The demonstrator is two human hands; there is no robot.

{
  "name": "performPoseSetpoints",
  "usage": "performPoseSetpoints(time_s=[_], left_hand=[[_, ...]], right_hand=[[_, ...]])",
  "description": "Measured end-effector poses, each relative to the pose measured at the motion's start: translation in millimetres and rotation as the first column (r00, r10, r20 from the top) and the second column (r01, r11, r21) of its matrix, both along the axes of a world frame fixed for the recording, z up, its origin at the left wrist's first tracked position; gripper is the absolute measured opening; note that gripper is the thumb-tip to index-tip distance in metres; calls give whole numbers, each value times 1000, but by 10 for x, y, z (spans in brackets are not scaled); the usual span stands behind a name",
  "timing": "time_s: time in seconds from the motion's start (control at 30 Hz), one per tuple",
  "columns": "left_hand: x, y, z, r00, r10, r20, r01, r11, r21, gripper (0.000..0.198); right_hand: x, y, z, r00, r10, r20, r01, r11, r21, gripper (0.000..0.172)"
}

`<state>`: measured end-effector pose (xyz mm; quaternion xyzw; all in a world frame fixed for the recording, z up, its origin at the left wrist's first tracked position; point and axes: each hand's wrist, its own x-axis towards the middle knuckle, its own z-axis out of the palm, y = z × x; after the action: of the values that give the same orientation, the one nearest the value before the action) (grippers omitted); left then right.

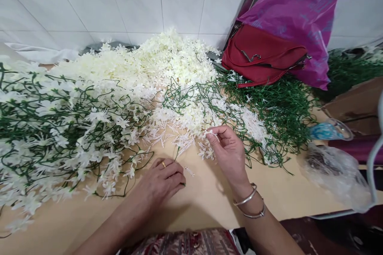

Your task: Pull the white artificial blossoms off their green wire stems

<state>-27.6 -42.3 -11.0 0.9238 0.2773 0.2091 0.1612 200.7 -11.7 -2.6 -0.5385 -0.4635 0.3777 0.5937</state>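
My left hand [167, 177], a gold ring on one finger, is closed low over the table. A thin green plastic stem [177, 153] pokes out above its fingers; most of it is hidden in the hand. Higher and to the right, my right hand [229, 151] pinches a small white artificial flower piece [212, 132] between thumb and fingertips. Just beyond it lie loose white flower heads [194, 117] and scattered white stamens [184, 140]. A few stamen bits [189, 171] rest beside my left hand.
Finished-looking white flower sprays [60, 119] fill the left side. Pale blossoms [170, 55] are heaped against the tiled wall [143, 0]. On the right are green stems [278, 107], a red handbag [260, 55], a purple plastic bag [305, 12] and a clear plastic bag [338, 175].
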Motion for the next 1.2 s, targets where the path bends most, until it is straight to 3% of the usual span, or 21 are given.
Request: performPoseSetpoints(time_s=[0.1, 0.2, 0.3, 0.37, 0.43, 0.5, 0.57, 0.63, 0.77, 0.87, 1.0, 1.1, 1.2], left_hand=[[8, 40, -4, 995, 2, 97, -6, 999, 48, 16], [-39, 60, 75, 950, 71, 305, -115, 985, 130, 20], [-82, 71, 208, 846, 244, 474, -332, 937, 111, 28], [-64, 85, 309, 708, 404, 580, -462, 886, -53, 30], [-6, 116, 408, 512, 543, 666, -480, 824, -302, 28], [65, 160, 489, 356, 628, 692, -401, 772, -494, 18], [118, 208, 526, 295, 672, 679, -338, 738, -583, 13], [143, 242, 498, 324, 690, 647, -292, 724, -625, 15], [175, 247, 262, 493, 672, 552, -196, 704, -683, 13], [226, 215, 58, 589, 644, 488, -151, 681, -716, 16], [279, 190, -83, 580, 672, 460, -121, 630, -767, 16], [277, 190, -109, 579, 678, 454, -110, 616, -780, 17], [262, 184, -113, 592, 672, 445, -102, 610, -786, 19]], right_hand=[[-2, 4, 42, 1000, 28, -14, -28, 999, -30, 12], [-24, -123, 134, 977, 211, -41, -215, 969, -122, 14], [-119, -387, 187, 861, 485, -154, -509, 825, -245, 14], [-211, -541, 168, 744, 626, -234, -669, 690, -276, 11], [-295, -593, 112, 674, 710, -205, -736, 622, -266, 10], [-338, -518, 46, 652, 750, -113, -750, 615, -243, 7], [-323, -349, -10, 664, 747, -39, -738, 646, -195, 6], [-254, -147, -41, 702, 710, -63, -709, 688, -153, 9], [-34, 151, -22, 837, 548, -2, -542, 828, -140, 12], [98, 202, 31, 860, 505, -68, -510, 850, -132, 19], [91, 93, 76, 882, 431, -188, -457, 881, -125, 21], [-22, -6, 68, 898, 367, -243, -410, 898, -161, 23], [-114, -49, 51, 894, 379, -239, -425, 885, -187, 25]])
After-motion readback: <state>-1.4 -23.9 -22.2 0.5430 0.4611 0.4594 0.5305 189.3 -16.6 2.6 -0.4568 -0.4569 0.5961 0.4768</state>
